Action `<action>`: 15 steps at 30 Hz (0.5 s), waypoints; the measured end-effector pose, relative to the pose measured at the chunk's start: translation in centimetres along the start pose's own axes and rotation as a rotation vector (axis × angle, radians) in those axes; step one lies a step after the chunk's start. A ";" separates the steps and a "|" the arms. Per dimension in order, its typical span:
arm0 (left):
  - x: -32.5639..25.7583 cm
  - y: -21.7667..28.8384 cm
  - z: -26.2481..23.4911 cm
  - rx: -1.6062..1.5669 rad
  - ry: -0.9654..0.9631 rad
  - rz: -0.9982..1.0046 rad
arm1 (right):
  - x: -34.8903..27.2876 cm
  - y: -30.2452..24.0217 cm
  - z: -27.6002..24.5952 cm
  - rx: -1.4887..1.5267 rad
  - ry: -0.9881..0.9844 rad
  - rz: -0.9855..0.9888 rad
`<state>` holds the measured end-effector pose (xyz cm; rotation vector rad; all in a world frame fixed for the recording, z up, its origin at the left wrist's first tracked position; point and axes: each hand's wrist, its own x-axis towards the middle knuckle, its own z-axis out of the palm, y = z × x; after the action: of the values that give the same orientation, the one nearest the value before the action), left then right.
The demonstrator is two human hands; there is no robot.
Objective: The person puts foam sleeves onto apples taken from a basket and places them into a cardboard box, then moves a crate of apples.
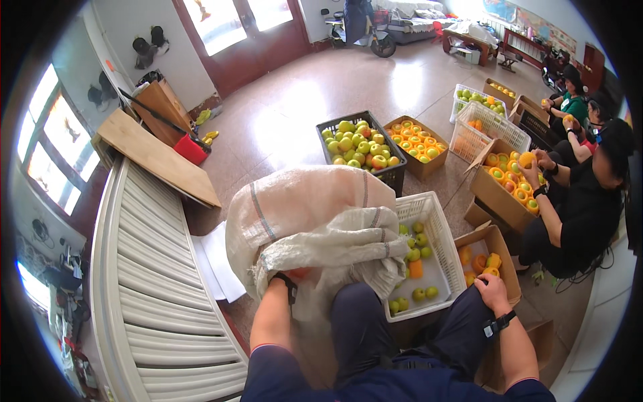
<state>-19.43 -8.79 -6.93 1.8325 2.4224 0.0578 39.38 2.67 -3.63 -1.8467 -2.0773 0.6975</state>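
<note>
My left forearm (272, 318) reaches into a large white woven sack (305, 194) standing in front of me. The hand and its fingers are hidden in the sack's folds. My right hand (493, 292) rests on my right knee, fingers laid over it and holding nothing visible. Between the sack and that knee stands a white plastic crate (444, 236) with several green apples (420, 239) and a small orange piece (416, 269) on its floor. Beside my right hand, a cardboard box (507, 268) holds orange foam fruit nets (479, 261).
Beyond the sack stand a dark crate of apples (358, 144) and a cardboard box of orange-netted fruit (416, 141). At right, people (583, 194) handle fruit by another full box (502, 184). A white slatted panel (154, 281) and wooden board (157, 154) lie left.
</note>
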 end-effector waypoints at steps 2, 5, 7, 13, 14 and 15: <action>-0.1 -0.2 0.4 -0.021 0.002 -0.022 | -0.2 0.0 0.0 -0.011 -0.006 0.001; -0.3 -0.7 1.1 -0.058 0.005 -0.069 | -0.4 -0.3 -0.2 -0.013 -0.012 -0.006; -0.8 -0.9 1.8 -0.086 0.003 -0.114 | -0.5 -0.3 -0.3 -0.010 -0.003 -0.006; -3.6 -1.1 4.5 -0.207 -0.006 -0.292 | -0.5 0.2 -0.2 0.006 0.011 -0.006; -4.4 -1.1 5.1 -0.229 -0.009 -0.318 | -0.6 0.3 -0.1 0.007 0.015 -0.010; -5.4 -1.2 5.6 -0.255 -0.008 -0.342 | -0.6 0.4 -0.1 0.010 0.012 -0.012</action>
<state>-18.49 -14.50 -12.33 1.2975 2.5461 0.3139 39.89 2.11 -3.70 -1.8271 -2.0723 0.6902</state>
